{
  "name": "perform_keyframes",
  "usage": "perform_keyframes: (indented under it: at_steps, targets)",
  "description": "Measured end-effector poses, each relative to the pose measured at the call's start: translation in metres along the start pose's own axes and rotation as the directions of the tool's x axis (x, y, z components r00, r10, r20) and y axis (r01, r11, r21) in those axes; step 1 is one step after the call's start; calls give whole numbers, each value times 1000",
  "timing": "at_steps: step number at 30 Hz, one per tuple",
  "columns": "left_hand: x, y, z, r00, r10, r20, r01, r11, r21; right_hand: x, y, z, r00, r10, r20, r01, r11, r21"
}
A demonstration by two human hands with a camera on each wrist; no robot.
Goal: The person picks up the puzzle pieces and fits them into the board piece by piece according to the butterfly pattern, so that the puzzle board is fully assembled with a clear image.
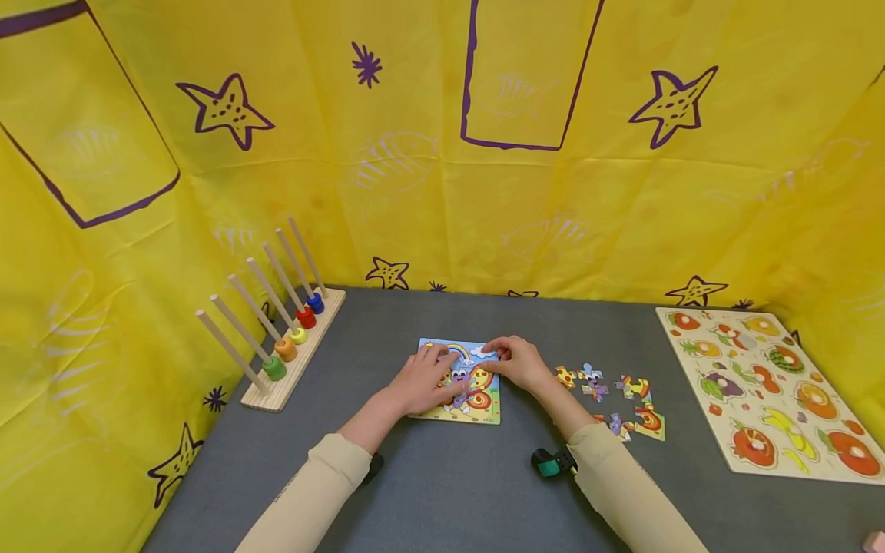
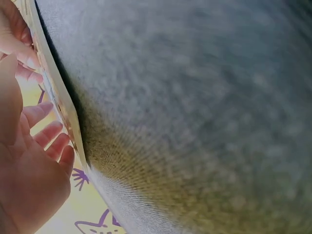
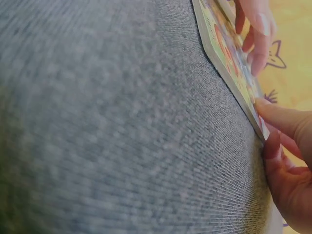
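A square butterfly jigsaw puzzle [image 1: 489,413] with a rainbow lies flat on the grey table. Over its left half rests my left hand [image 1: 422,382], fingers spread loosely and thumb reaching across the picture. In the left wrist view the fingertips [image 2: 52,129] of that hand are at the board's face. My right hand [image 1: 517,361] holds the puzzle at its top right corner, beside the white cloud. The right wrist view shows the thumb [image 3: 278,116] on the picture and the other fingers curled at the board's edge. My hands cover part of the butterfly.
Several loose jigsaw pieces [image 1: 632,386] lie right of the puzzle, close to my right forearm. A wooden fruit board [image 1: 743,415] is at the far right. On the left stands a peg stacker [image 1: 304,349] with coloured rings. Yellow patterned cloth [image 1: 415,223] hangs behind the table.
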State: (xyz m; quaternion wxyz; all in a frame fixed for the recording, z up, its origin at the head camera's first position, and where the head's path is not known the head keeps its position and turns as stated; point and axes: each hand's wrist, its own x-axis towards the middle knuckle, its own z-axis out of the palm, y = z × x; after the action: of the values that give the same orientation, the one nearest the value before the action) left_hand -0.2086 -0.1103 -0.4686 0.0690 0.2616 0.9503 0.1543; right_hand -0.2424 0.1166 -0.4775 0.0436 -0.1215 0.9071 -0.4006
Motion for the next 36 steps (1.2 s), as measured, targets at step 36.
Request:
perform_keyframes:
  at_steps: [36]
  targets:
    - [-67, -33, -8, 994, -22, 109, 62, 922, -382, -79, 52, -70, 955, -181, -235, 151, 979, -138]
